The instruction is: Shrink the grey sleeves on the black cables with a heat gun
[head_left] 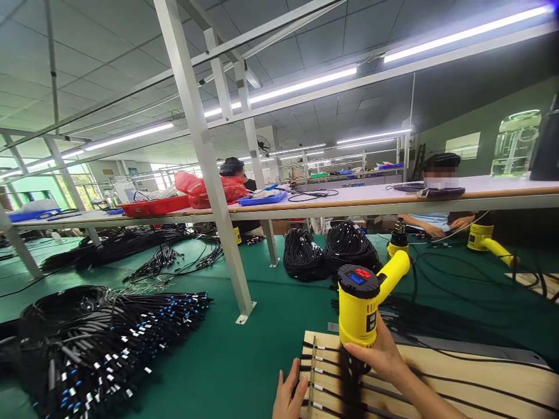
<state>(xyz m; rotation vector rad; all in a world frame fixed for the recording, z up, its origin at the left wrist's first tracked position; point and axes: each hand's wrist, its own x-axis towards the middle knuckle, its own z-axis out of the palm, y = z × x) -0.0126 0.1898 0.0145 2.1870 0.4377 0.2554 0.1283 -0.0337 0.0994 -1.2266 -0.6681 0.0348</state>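
Observation:
A yellow heat gun [358,314] with a black end cap and small display is gripped near its lower body by my right hand [382,352]. Its dark nozzle points down over a wooden board [410,358]. Several black cables with white sleeves [321,370] lie across the board, under a thin metal bar [312,366] near its left edge. My left hand [289,393] rests at that left edge with fingers apart, holding nothing.
Black cable bundles with white and blue ends [109,343] cover the left of the green table [209,361]. Coiled cables [349,244] lie behind the board. A metal post [227,244] supports a shelf [340,199]. Another person [430,224] works opposite, near a second yellow heat gun [480,237].

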